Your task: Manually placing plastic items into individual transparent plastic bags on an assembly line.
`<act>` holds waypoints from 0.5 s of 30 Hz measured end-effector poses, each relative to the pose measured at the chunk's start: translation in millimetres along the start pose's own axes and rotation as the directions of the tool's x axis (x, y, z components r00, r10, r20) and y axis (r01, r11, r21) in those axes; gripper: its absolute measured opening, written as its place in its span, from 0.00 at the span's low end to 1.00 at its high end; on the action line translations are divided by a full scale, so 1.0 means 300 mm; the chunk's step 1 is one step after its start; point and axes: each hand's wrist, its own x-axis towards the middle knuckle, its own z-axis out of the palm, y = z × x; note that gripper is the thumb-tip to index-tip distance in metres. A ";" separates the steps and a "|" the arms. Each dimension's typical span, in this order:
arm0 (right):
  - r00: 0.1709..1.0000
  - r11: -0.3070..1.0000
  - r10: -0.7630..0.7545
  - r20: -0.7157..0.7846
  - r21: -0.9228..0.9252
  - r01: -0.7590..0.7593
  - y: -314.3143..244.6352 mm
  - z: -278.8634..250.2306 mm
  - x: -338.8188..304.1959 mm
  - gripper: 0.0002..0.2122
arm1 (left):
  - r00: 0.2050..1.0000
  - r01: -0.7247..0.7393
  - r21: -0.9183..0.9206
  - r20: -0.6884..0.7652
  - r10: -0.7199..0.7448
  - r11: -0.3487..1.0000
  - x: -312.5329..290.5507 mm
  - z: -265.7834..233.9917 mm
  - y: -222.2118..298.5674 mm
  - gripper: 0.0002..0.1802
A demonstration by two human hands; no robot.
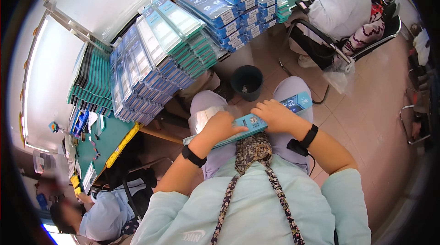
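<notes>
Across my lap lies a long, flat teal box (253, 124) with a dark printed panel near its right end. My left hand (220, 129) grips its left part, the thumb stretched along the top face and the other fingers curled over the far edge. Farther right, my right hand (273, 115) rests over the box near its middle, fingers bent across it and partly hiding it. A clear plastic sleeve or film (205, 117) shows beyond my left hand, above my left thigh; whether it is joined to the box I cannot tell.
Tall stacks of blue boxes (208, 6), teal-edged boxes (176, 27) and blue-white packs (137, 64) cover the green table (110, 137) ahead. A dark bin (246, 83) stands on the floor beyond my knees. Co-workers sit at far right (341, 8) and lower left (107, 217).
</notes>
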 end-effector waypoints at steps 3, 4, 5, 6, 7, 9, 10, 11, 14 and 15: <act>1.000 1.000 -0.013 0.008 -0.013 0.013 0.001 0.003 -0.005 0.21 | 0.998 0.037 0.024 0.041 -0.038 0.999 -0.018 0.004 0.012 0.36; 1.000 1.000 -0.025 0.007 -0.016 0.025 0.001 0.001 -0.005 0.21 | 0.999 0.031 0.024 0.012 -0.032 0.999 -0.021 0.004 0.014 0.37; 1.000 1.000 -0.024 0.013 -0.020 0.024 -0.001 -0.002 -0.005 0.21 | 0.999 0.031 0.018 0.010 -0.031 0.999 -0.024 0.005 0.012 0.37; 0.999 1.000 -0.023 0.034 -0.017 0.023 -0.004 -0.007 -0.003 0.22 | 1.000 0.014 0.013 -0.002 -0.014 1.000 -0.027 0.006 0.009 0.37; 0.998 1.000 -0.022 0.056 -0.015 0.023 -0.004 -0.013 -0.003 0.24 | 1.000 -0.002 0.009 -0.015 0.002 1.000 -0.030 0.007 0.006 0.37; 0.995 0.998 -0.036 0.096 0.063 0.030 0.007 -0.046 0.003 0.26 | 0.999 0.030 -0.022 0.042 -0.029 0.999 -0.028 -0.014 0.007 0.39; 0.991 0.989 -0.047 0.128 0.145 0.028 0.017 -0.068 0.008 0.28 | 0.993 0.060 -0.044 0.106 -0.055 0.997 -0.025 -0.019 0.009 0.41; 0.990 0.990 -0.049 0.136 0.136 0.030 0.046 -0.101 0.009 0.28 | 0.994 0.059 -0.053 0.097 -0.053 0.997 -0.014 -0.018 0.011 0.41; 0.979 0.982 0.179 -0.096 0.078 -0.172 0.185 -0.241 -0.005 0.27 | 0.963 0.127 -0.047 0.246 -0.112 0.991 0.019 -0.019 -0.009 0.47; 0.941 0.955 0.295 -0.164 0.041 -0.292 0.221 -0.305 -0.022 0.25 | 0.943 0.146 -0.056 0.310 -0.122 0.988 0.024 -0.019 -0.021 0.49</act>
